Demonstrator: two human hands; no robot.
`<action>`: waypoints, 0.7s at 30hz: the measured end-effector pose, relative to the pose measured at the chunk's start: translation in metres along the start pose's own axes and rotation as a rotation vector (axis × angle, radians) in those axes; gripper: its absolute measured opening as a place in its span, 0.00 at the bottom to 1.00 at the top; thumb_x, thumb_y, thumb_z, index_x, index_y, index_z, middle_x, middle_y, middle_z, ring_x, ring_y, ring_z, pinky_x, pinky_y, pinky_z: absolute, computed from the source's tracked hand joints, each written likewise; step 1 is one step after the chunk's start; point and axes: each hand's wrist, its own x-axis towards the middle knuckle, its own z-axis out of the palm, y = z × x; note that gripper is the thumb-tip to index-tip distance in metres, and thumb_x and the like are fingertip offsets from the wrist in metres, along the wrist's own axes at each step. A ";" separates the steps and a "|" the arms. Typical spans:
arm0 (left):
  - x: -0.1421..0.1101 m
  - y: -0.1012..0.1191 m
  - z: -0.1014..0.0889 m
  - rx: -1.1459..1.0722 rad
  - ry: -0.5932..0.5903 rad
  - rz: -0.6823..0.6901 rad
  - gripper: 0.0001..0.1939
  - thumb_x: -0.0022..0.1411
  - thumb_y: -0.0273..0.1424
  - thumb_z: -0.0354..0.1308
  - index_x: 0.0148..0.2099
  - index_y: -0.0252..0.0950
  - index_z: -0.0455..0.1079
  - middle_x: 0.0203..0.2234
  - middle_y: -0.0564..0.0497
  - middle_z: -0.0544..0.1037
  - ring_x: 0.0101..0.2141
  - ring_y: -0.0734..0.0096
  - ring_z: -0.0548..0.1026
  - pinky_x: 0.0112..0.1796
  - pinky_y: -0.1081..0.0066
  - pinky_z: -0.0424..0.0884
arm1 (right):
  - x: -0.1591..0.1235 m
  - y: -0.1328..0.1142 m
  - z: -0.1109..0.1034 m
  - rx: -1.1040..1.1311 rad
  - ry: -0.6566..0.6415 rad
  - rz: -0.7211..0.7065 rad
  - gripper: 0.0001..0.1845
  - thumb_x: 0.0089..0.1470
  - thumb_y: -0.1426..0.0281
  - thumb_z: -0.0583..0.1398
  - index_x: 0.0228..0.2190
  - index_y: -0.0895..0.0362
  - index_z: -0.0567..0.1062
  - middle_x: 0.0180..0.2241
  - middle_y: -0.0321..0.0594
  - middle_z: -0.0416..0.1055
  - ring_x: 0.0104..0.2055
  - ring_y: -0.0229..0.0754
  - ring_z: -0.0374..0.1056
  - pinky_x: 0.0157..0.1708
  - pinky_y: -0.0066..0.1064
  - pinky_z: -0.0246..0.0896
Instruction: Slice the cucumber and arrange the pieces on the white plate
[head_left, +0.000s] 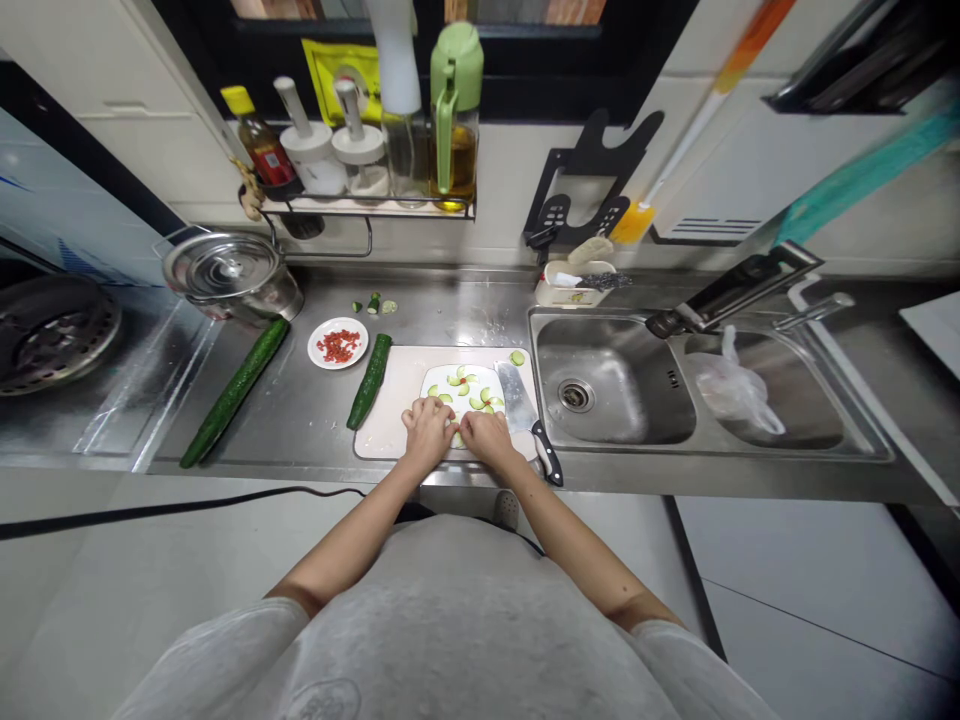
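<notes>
Over the near half of a white square plate (441,374), my left hand (429,432) and my right hand (486,437) almost meet, fingers curled and pinched. A bit of green cucumber shows between them; exactly what each one grips is hidden. Thin cucumber slices (486,401) lie on the plate in flower-like rings with small red centres. Beneath it is a pale cutting board (397,405). To the right rests a cleaver (517,396) with a black handle, close to a cucumber round (517,357). A cut cucumber (369,385) lies along the board's left edge.
A small dish (319,355) holds chopped red pieces. Further left are a long cucumber (236,392) and a lidded steel pot (255,285). Cucumber scraps (373,303) sit behind the board. The double sink (615,385) with a plastic bag (739,390) is on the right.
</notes>
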 end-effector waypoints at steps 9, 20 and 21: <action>0.002 0.000 0.002 0.008 -0.013 -0.010 0.07 0.60 0.35 0.58 0.40 0.41 0.72 0.48 0.44 0.68 0.51 0.55 0.59 0.47 0.55 0.54 | 0.002 0.000 -0.001 0.007 -0.018 0.014 0.11 0.60 0.67 0.53 0.35 0.57 0.74 0.37 0.44 0.76 0.39 0.44 0.69 0.41 0.34 0.46; 0.003 -0.002 0.003 0.011 -0.013 -0.014 0.06 0.60 0.35 0.58 0.39 0.41 0.72 0.49 0.45 0.68 0.52 0.54 0.58 0.47 0.55 0.55 | 0.002 0.003 -0.001 0.063 0.011 0.019 0.09 0.59 0.68 0.53 0.34 0.56 0.72 0.35 0.41 0.76 0.39 0.43 0.69 0.41 0.33 0.45; 0.003 -0.002 0.002 0.009 -0.015 -0.016 0.06 0.60 0.35 0.58 0.39 0.41 0.72 0.49 0.45 0.68 0.52 0.54 0.58 0.47 0.55 0.55 | 0.002 0.004 -0.001 0.070 0.016 0.023 0.09 0.59 0.68 0.53 0.34 0.56 0.72 0.35 0.41 0.76 0.39 0.43 0.69 0.41 0.33 0.45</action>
